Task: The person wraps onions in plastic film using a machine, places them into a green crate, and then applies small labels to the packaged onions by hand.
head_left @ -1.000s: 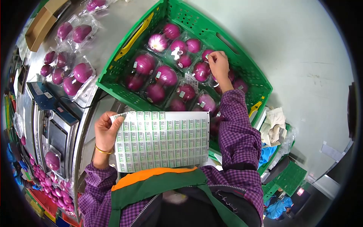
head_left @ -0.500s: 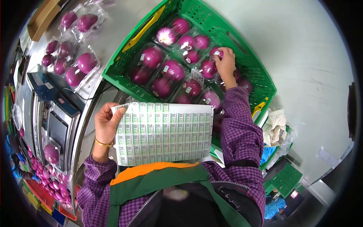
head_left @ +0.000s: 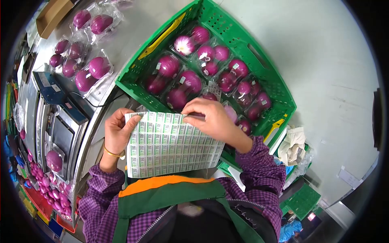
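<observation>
My left hand (head_left: 120, 131) pinches the upper left corner of a white sheet of small green-and-white printed stickers (head_left: 170, 146), thumb on top. The fingers of my right hand (head_left: 208, 119) are pinched at the sheet's top edge, on a sticker at the end of the top row; the fingertips partly hide it. Just beyond the sheet is a green crate (head_left: 139, 91) holding several clear packs of red onions (head_left: 190, 81). Small white labels show on some packs, such as the onion pack (head_left: 238, 68) near the middle.
On the metal table at left lie more packed onions (head_left: 91, 73) and an open cardboard box (head_left: 50, 18). A weighing scale (head_left: 54, 91) stands below them. Many loose onions (head_left: 50, 190) fill the lower left. Crumpled beige cloth (head_left: 292, 146) lies right of the crate.
My right hand has left the onion pack in the crate and come back to the sheet's top edge. That pack now bears a small white label. My left hand still holds the sheet.
</observation>
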Motion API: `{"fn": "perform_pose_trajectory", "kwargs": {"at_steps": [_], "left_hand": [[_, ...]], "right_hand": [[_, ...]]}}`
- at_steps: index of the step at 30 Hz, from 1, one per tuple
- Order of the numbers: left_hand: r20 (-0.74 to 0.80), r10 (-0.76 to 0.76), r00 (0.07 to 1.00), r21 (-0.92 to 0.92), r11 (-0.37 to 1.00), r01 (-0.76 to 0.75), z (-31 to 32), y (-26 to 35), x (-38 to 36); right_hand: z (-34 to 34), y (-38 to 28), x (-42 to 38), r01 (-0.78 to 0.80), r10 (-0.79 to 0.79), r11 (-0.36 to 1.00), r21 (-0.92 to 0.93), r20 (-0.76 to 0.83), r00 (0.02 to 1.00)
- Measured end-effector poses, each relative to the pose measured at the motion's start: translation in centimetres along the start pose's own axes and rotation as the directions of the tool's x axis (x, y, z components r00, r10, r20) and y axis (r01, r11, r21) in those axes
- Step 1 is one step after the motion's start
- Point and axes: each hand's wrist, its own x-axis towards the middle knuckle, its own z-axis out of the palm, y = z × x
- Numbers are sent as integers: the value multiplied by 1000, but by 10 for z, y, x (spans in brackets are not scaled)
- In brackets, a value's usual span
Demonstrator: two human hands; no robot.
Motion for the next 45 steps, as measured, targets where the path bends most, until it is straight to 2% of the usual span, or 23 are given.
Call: {"fn": "perform_pose_trajectory", "kwargs": {"at_steps": [3, 7, 9, 10, 11, 12, 14, 15, 17, 18, 20, 21, 26, 29, 30, 32, 34, 36, 38, 40, 42, 44, 45], "left_hand": [[-3, -46, 999, -32, 998, 46, -5, -8, 3], [-16, -118, 993, -118, 986, 115, -9, -17, 10], [-23, -132, 991, -125, 984, 128, -12, -16, 15], [-46, -138, 989, -122, 984, 132, -14, -15, 16], [-68, -147, 987, -119, 983, 139, -15, -14, 16], [-69, -151, 986, -118, 983, 142, -16, -13, 16], [-43, -120, 992, -86, 989, 116, -21, -12, 17], [-34, -116, 993, 11, 993, 116, -26, -15, 16], [-28, -90, 996, 35, 995, 91, -26, -16, 14], [-22, -67, 997, 60, 996, 69, -27, -15, 13], [-2, -85, 996, 94, 992, 85, -27, -12, 12], [3, -78, 997, 97, 992, 77, -26, -11, 11], [3, -85, 996, 119, 989, 84, -27, -5, 10], [-17, -80, 997, 139, 987, 81, -28, -2, 8], [-23, -64, 998, 161, 985, 67, -28, 0, 9], [-49, -52, 997, 176, 983, 60, -28, 4, 9], [-49, -19, 999, 168, 985, 27, -26, 8, 9], [-58, -22, 998, 177, 984, 32, -23, 13, 9], [-55, 7, 998, 175, 985, 3, -20, 16, 11], [-51, 24, 998, 176, 984, -15, -19, 16, 13], [-51, 44, 998, 176, 984, -35, -17, 15, 14], [-73, 13, 997, 115, 993, -4, -20, 11, 15], [-79, 6, 997, 121, 993, 4, -23, 7, 16]], "right_hand": [[18, 3, -4, 67, -101, 975, -211, -155, 983], [26, 10, -1, 139, -194, 958, -253, -207, 959], [23, 14, 6, 110, -89, 991, 82, -228, 970], [10, 24, 11, -50, 135, 926, 374, -206, 969], [-5, 30, 23, -176, 325, 874, 454, -273, 905], [-22, 56, 38, -174, 374, 864, 473, -370, 851], [-55, 119, 66, -195, 309, 949, 246, -613, 727], [-66, 154, 79, -198, 232, 972, 130, -693, 683], [-80, 192, 102, -315, 129, 944, -100, -766, 630], [-82, 198, 110, -313, 130, 945, -97, -766, 630], [-82, 208, 122, -475, 98, 820, -319, -740, 666], [-81, 212, 124, -482, 10, 751, -451, -722, 692], [-83, 208, 131, -586, 203, 756, -292, -746, 634], [-78, 199, 127, -487, -20, 691, -534, -687, 726], [-74, 183, 126, -477, -20, 697, -536, -679, 734], [-68, 146, 119, -221, 116, 961, -168, -478, 871], [-56, 78, 104, -193, 197, 980, 45, -119, 973], [-42, 19, 91, -88, 84, 996, 23, 162, 983], [-26, -9, 82, -192, 148, 976, 102, 337, 930], [-10, -16, 78, 10, -16, 1000, 23, 300, 954], [0, -15, 73, 72, -62, 996, -49, 186, 981], [9, -12, 69, 101, -99, 995, -26, 79, 992], [14, -8, 69, 213, -210, 970, -120, 41, 977]]}}
